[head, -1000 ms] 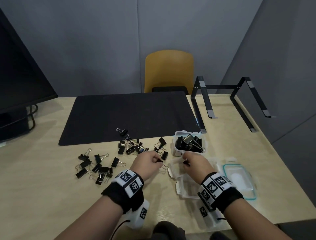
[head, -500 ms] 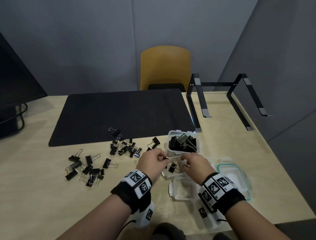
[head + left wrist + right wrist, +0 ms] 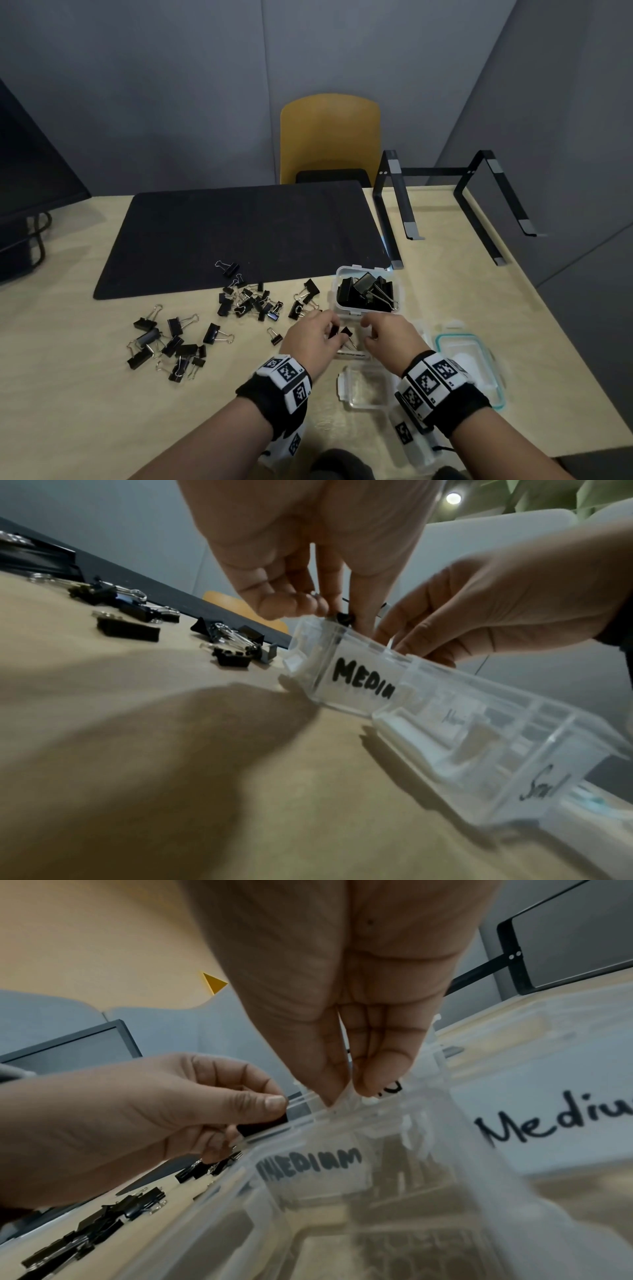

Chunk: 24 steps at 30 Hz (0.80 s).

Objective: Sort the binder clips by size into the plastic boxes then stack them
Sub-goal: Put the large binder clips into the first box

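At the near edge of the table (image 3: 85,394), just in front of the two wrists, an empty clear box (image 3: 364,389) stands, and to its right a lid with a green seal (image 3: 493,370) lies flat. Just beyond them is the box marked MEDIUM (image 3: 356,681), with both hands over it.

The risk here, as I judge it, is a small one but real. The left hand (image 3: 313,337) pinches a black clip (image 3: 346,331) between thumb and fingers right at the left rim of this box. If the clip is let go too early, it can strike the rim and fall outside onto the table. The box is light, so a push from either hand may slide or tip it.

The right hand (image 3: 388,337) has its fingertips (image 3: 342,1093) pressed together on a thin clear tab at the far rim of the same box; it seems to steady it. The clip is at the thumb tip of the left hand, just above the rim and not yet inside.

Farther away, a third box (image 3: 368,291) is full of large clips. To the left many loose clips (image 3: 246,301) lie on the table, in two groups, still to be sorted. A second mistake is possible there: sizes look similar, so a clip may go into the wrong box. Farthest are a black mat (image 3: 239,236) and a yellow chair (image 3: 330,137).
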Each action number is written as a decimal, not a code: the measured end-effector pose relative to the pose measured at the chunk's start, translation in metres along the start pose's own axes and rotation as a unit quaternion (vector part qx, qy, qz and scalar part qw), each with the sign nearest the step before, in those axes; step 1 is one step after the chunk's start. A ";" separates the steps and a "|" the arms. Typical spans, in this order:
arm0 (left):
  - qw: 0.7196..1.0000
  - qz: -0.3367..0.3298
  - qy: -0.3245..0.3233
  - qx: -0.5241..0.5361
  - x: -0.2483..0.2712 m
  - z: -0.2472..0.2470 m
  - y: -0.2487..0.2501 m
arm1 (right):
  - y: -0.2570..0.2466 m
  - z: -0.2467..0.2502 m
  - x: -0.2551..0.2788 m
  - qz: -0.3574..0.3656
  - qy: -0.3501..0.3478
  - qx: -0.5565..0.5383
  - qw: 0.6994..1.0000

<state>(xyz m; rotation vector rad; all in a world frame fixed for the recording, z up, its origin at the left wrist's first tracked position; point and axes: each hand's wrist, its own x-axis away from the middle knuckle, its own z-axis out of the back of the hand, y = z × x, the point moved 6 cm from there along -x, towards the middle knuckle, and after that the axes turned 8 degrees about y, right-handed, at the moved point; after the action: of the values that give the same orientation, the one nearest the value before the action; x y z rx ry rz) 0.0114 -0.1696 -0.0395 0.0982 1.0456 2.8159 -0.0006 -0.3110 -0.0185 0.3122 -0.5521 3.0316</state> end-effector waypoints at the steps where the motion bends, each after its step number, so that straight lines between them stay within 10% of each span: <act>1: 1.000 -0.004 -0.004 0.000 0.001 -0.001 0.001 | 0.000 0.000 0.000 0.000 0.000 0.003 1.000; 24: 0.999 0.038 0.003 0.005 0.009 0.027 -0.036 | -0.013 0.005 0.005 0.008 0.028 0.009 1.000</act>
<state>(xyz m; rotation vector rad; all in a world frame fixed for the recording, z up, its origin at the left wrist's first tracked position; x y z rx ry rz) 0.0091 -0.1235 -0.0422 0.1342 1.0786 2.8798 -0.0036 -0.3006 -0.0088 0.2255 -0.5255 3.0509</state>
